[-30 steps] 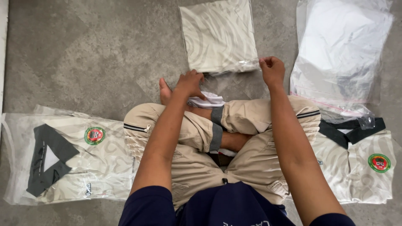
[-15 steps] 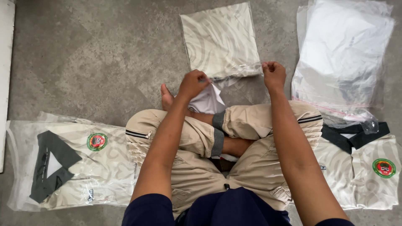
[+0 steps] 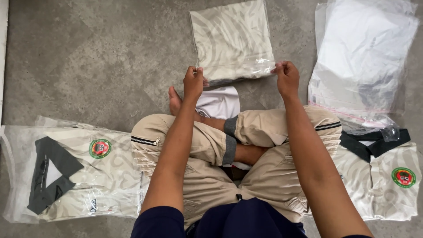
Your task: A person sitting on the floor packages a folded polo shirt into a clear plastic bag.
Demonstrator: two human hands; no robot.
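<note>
The left hand (image 3: 193,83) and right hand (image 3: 286,78) each pinch shut on a near corner of the bagged folded shirt (image 3: 232,40). It lies on the concrete floor (image 3: 101,57) just beyond the person's crossed legs (image 3: 229,145), between a packed shirt (image 3: 72,174) at the left edge and empty clear bags (image 3: 363,57) at the right.

The bagged folded shirt (image 3: 232,39) lies on the floor (image 3: 97,57) at 12 o'clock, its near edge pinched by the left hand (image 3: 193,83) and right hand (image 3: 287,77). A stack of empty plastic bags (image 3: 365,57) lies at 2 o'clock, an unbagged shirt (image 3: 383,176) at 4, another bagged shirt (image 3: 70,169) at 8.
</note>
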